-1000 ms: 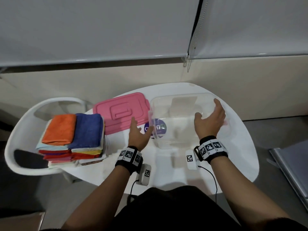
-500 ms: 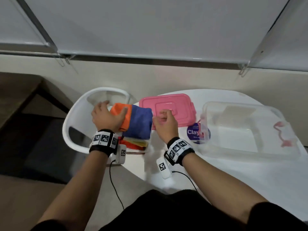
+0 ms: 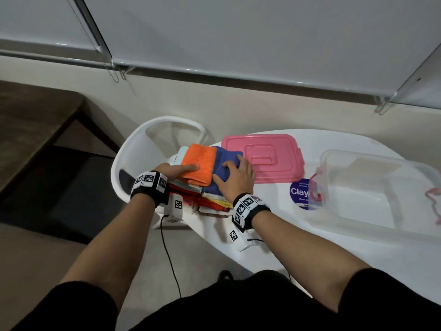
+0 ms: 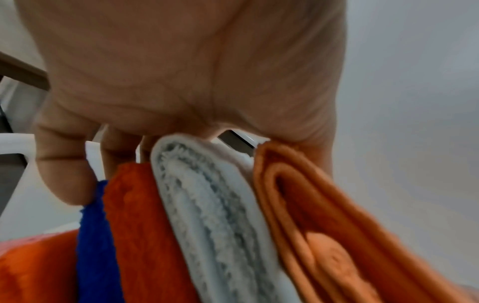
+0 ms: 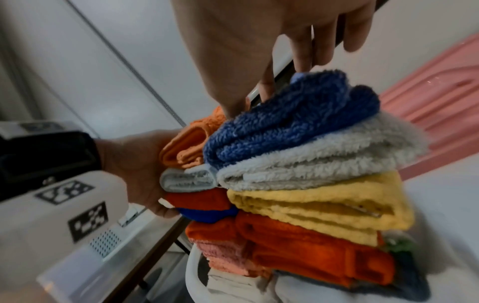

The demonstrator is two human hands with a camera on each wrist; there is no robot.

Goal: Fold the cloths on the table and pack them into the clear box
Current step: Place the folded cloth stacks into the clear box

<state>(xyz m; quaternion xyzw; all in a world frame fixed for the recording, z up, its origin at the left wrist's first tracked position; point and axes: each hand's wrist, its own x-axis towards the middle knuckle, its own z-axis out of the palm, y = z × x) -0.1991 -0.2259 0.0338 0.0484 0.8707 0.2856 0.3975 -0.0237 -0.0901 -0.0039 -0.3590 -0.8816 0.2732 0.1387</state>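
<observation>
Folded cloths lie in two piles side by side at the table's left edge. An orange cloth (image 3: 199, 161) tops the left pile and a blue cloth (image 3: 226, 155) tops the right one. My left hand (image 3: 181, 168) grips the left pile's upper cloths, thumb on the orange cloth (image 4: 324, 225) and fingers (image 4: 64, 174) curled under a light grey cloth (image 4: 207, 205) and a red one. My right hand (image 3: 235, 175) clasps the blue cloth (image 5: 285, 123), thumb at its left side and fingers over its far edge. The clear box (image 3: 372, 225) stands open and empty at the right.
A pink lid (image 3: 269, 158) lies flat between the piles and the box. A round purple sticker (image 3: 299, 193) is beside the box's pink latch (image 3: 316, 187). A white chair (image 3: 133, 149) stands against the table's (image 3: 310, 254) left edge, under the piles. Below the blue cloth lie grey (image 5: 311, 164) and yellow (image 5: 324, 201) cloths.
Both hands left the clear box and went left to the cloth piles. In the last half second my right hand moved from beside the pink lid onto the blue cloth.
</observation>
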